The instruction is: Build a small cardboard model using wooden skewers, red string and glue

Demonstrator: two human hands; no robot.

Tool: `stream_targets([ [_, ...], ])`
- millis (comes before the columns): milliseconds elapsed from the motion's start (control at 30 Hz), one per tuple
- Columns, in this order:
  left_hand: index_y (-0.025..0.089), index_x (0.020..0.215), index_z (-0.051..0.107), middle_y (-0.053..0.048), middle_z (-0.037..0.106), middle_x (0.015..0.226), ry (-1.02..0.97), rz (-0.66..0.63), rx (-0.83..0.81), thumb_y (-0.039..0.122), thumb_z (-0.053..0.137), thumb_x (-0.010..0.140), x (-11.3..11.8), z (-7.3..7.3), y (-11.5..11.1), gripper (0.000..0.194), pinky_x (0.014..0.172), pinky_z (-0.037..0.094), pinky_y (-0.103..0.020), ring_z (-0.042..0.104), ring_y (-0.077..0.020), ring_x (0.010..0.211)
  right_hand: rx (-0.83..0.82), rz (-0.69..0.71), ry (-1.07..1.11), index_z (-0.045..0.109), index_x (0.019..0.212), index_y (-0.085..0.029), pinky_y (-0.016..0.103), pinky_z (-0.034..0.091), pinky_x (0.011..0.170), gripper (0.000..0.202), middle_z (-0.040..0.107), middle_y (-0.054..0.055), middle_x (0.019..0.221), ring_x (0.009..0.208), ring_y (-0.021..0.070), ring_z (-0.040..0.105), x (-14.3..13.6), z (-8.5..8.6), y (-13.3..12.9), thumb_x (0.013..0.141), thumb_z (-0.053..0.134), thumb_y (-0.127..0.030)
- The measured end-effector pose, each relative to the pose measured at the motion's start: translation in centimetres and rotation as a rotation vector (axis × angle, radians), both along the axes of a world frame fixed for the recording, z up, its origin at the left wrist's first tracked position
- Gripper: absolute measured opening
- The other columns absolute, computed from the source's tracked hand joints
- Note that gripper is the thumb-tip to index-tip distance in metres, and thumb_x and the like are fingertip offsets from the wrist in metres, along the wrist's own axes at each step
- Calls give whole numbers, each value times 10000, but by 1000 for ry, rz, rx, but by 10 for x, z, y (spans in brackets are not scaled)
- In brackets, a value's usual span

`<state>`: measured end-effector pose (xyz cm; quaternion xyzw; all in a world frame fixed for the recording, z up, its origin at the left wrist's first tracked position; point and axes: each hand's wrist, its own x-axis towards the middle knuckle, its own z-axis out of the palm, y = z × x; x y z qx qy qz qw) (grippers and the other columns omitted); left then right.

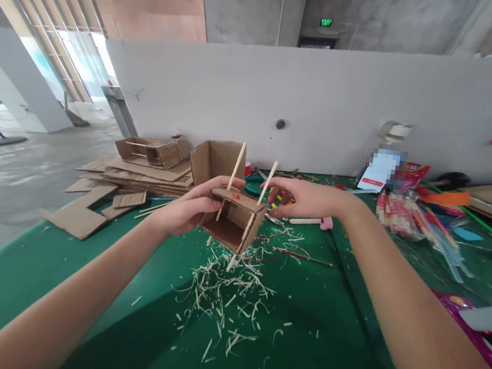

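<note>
A small open-fronted cardboard box (229, 225) is held up above the green table, tilted. Two thin wooden sticks (268, 181) run slantwise through it, poking out above and below. A bit of red string (235, 197) shows at its top edge. My left hand (187, 207) is closed on the box's left side, thumb at the front edge. My right hand (291, 197) is at the upper right of the box, fingers bent and apart, the fingertips by the right-hand stick. Whether they touch it I cannot tell.
Wood shavings (235, 281) and a thin brown stick (304, 256) lie on the green table (136, 326). Flat cardboard pieces (92, 208) and another cardboard frame (152, 153) stack up at left. Bagged sticks (411, 218) and a phone (381, 169) are at right, before a white wall.
</note>
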<state>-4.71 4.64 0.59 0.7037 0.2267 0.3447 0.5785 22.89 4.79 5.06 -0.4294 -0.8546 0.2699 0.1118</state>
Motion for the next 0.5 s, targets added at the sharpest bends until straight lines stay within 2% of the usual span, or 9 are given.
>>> stream_targets([
  [100, 218, 1255, 545, -55, 653, 1112, -61, -5, -37, 281, 558, 775, 3, -3, 3, 484, 854, 473, -329, 606, -230, 999, -55, 97, 246, 505, 1283, -246, 274, 486, 654, 521, 623, 80, 1151, 873, 170, 614, -2, 12, -11, 832, 596, -489],
  [233, 182, 1156, 564, -61, 663, 1051, -120, -27, -45, 288, 504, 767, 9, -3, 1, 408, 781, 485, -329, 620, -225, 914, 10, 25, 509, 599, 985, -196, 221, 453, 539, 314, 648, 37, 881, 665, 98, 580, -18, 13, -18, 898, 518, -487],
  [333, 181, 1056, 559, -44, 656, 940, -139, 57, 14, 307, 506, 781, 13, -2, -2, 307, 732, 489, -320, 618, -207, 828, -1, 24, 510, 591, 814, -182, 214, 459, 503, 316, 626, 15, 745, 587, 86, 567, -29, 8, -18, 885, 546, -487],
  [433, 194, 1036, 541, -23, 640, 890, -115, 140, 44, 310, 543, 786, 14, 0, -3, 275, 702, 494, -298, 610, -185, 788, -53, 41, 477, 596, 803, -183, 223, 486, 494, 300, 615, 14, 730, 596, 99, 582, -33, 4, -18, 864, 583, -477],
  [500, 200, 1033, 534, -18, 632, 886, -110, 151, 24, 303, 560, 780, 14, 0, -3, 275, 677, 501, -279, 610, -170, 775, -46, 22, 486, 588, 791, -185, 232, 507, 505, 295, 598, 11, 712, 600, 104, 582, -35, 3, -17, 863, 586, -470],
])
